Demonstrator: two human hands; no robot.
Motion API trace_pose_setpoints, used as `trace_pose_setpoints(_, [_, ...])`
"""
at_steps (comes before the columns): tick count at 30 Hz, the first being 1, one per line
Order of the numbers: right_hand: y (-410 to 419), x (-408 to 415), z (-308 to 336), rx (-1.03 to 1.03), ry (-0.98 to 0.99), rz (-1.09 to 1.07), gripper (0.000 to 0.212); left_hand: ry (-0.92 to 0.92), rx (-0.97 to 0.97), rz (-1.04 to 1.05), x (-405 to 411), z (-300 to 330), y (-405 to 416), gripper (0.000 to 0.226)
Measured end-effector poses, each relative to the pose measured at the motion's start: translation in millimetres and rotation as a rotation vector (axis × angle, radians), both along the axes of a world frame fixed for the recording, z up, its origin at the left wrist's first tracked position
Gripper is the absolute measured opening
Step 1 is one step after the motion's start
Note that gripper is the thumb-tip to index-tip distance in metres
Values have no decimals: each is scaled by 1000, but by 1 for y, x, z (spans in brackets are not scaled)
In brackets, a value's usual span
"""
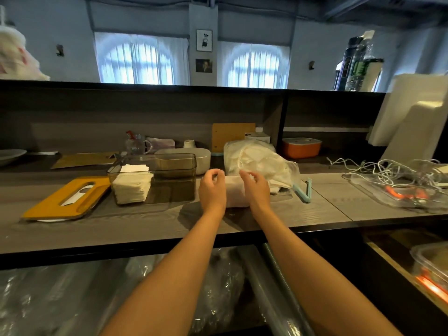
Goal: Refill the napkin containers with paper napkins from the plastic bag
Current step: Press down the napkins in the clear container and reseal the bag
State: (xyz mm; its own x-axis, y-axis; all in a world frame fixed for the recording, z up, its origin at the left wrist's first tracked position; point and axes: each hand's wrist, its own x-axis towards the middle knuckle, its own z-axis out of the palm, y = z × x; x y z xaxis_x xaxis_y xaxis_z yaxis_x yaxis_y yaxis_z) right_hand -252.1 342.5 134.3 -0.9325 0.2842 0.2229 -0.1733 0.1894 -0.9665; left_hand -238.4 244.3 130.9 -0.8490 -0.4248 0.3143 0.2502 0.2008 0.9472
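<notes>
Napkins (236, 192): a white stack sits on the surface (315, 204) between both hands, at 6 o'clock of the bag (259, 158), probably so it can be squared up before loading. Left hand (212, 187) and right hand (256, 187) flank the stack with fingers loosely curled above it; can't tell if either actually grips. Container (152, 178) at 9 o'clock of the hands stands lidless, part-filled at its left end, its yellow lid (68, 200) parked further left to keep the top clear.
</notes>
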Motion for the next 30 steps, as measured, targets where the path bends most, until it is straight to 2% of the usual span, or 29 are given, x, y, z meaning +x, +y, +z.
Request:
trace_pose_setpoints(2, [2,-1,-3,-17,11,7,28,-34,51,63,-1,-2,-5,25])
trace_pose_setpoints(4, [2,0,-1,-33,18,31,19,-48,91,17,1,-2,-4,19])
trace_pose_setpoints(8, [-1,-1,1,-16,78,110,22,-13,31,-54,5,2,1,13])
trace_pose_setpoints(10, [0,-3,-2,11,55,84,18,-5,37,-10,3,1,-2,17])
trace_pose_setpoints(13, [1,-3,-2,-72,23,43,22,-17,99,34,1,-2,-5,17])
trace_pose_setpoints(17, [-4,-2,0,37,63,120,23,-29,49,9,0,-1,-2,18])
trace_pose_setpoints(21, [1,-3,-3,-36,35,37,21,-67,43,167,2,-2,-7,14])
trace_pose_setpoints(23, [0,-2,-1,-10,39,94,23,-52,108,154,3,-2,-6,15])
trace_pose_setpoints(25, [-2,-2,-2,38,55,132,20,-40,85,118,3,-2,-4,19])
trace_pose_setpoints(27, [-1,-1,-2,4,46,91,18,-45,22,139,3,-2,-5,22])
trace_pose_setpoints(30, [1,-1,-1,-70,44,87,17,-42,70,171,4,-3,-6,18])
